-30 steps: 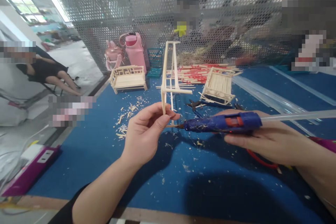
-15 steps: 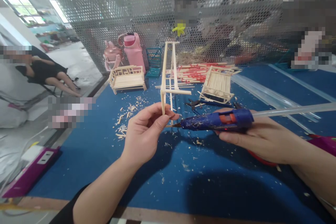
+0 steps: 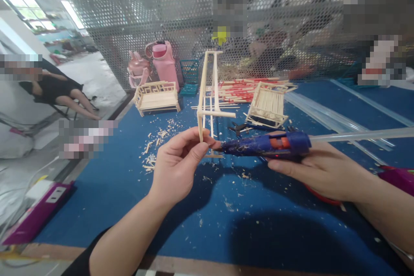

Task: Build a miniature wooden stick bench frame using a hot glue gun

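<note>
My left hand (image 3: 181, 161) pinches the near end of a small frame of thin wooden sticks (image 3: 217, 114), holding it above the blue table. The frame reaches away from me, with a crosspiece at its far end and one stick pointing right. In my right hand (image 3: 326, 172) is a blue hot glue gun (image 3: 265, 145), lying level, with a clear glue stick (image 3: 362, 134) in its back. The gun's dark nozzle is close by my left fingertips, beside the held end of the frame; whether it touches cannot be made out.
A miniature wooden bench (image 3: 157, 97) and another stick-built piece (image 3: 268, 102) stand farther back. Between them are red and pale sticks (image 3: 239, 90). Pliers (image 3: 239, 128), wood scraps (image 3: 161, 131) and clear glue sticks (image 3: 323, 110) lie about. A purple power strip (image 3: 39, 213) is at left. Perforated metal screens the back.
The glue gun's nozzle has risen slightly, up to my left fingertips. My left hand and the stick frame have barely moved.
</note>
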`<state>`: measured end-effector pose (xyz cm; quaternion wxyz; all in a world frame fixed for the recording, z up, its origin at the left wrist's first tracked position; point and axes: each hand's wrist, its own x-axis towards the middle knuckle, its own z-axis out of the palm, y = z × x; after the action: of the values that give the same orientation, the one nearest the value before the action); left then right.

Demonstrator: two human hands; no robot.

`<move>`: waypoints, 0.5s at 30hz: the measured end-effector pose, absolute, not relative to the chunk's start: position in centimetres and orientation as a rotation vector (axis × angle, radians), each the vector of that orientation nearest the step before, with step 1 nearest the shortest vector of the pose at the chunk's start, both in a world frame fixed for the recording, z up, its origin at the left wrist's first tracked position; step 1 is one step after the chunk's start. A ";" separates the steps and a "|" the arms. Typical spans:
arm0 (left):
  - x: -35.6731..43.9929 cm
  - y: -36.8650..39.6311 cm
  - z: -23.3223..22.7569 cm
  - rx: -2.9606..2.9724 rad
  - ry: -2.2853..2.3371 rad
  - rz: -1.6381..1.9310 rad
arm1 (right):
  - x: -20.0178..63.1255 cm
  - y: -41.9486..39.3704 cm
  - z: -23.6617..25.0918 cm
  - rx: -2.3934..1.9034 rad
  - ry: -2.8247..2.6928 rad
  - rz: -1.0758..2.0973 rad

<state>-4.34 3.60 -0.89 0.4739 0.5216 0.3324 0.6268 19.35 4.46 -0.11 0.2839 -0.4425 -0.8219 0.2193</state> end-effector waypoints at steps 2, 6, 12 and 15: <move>-4.3 3.6 -0.9 1.285 0.824 1.537 | 19.2 4.5 0.0 -1.175 -2.176 0.579; -4.3 3.6 -0.9 1.283 0.847 1.554 | 19.4 4.5 -0.1 -1.143 -2.208 0.573; -4.4 3.6 -0.9 1.264 0.850 1.547 | 19.4 4.7 -0.4 -1.069 -2.206 0.565; -4.5 3.7 -1.1 1.271 0.838 1.545 | 19.1 4.7 -0.2 -1.048 -2.214 0.578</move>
<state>-4.49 3.67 -1.07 0.4671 0.5181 0.3416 0.6298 19.11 4.74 -0.23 0.3073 -0.3961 -0.8373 0.2184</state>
